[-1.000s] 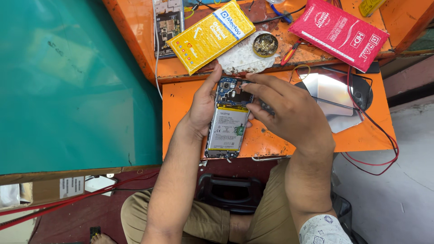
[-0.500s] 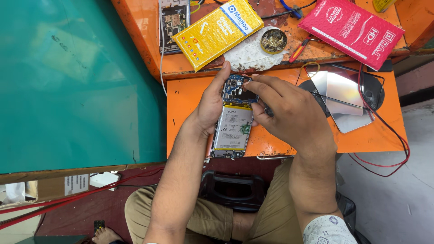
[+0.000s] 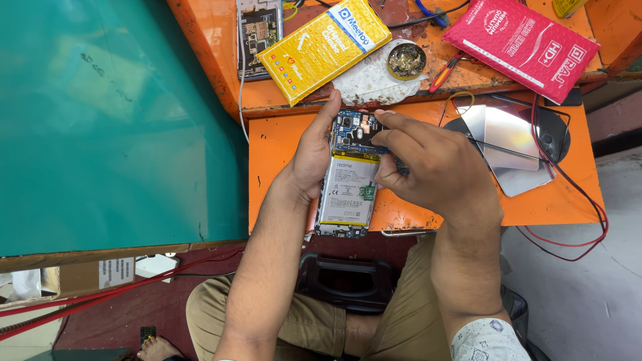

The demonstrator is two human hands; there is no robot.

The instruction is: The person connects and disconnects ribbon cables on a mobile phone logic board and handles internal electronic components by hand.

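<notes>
Holding steady since a second ago, my left hand (image 3: pixel 311 157) still clamps the opened phone (image 3: pixel 348 180) on the orange bench (image 3: pixel 281 154), right hand (image 3: pixel 435 167) pinching at its board toward twelve o'clock, so work continues there.

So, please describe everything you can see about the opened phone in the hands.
The opened phone has no back cover: a blue circuit board sits at its top and a large pale battery with a yellow edge below. It lies lengthwise over the orange table. The left hand grips its left side; the right hand fingers press on the board.
</notes>
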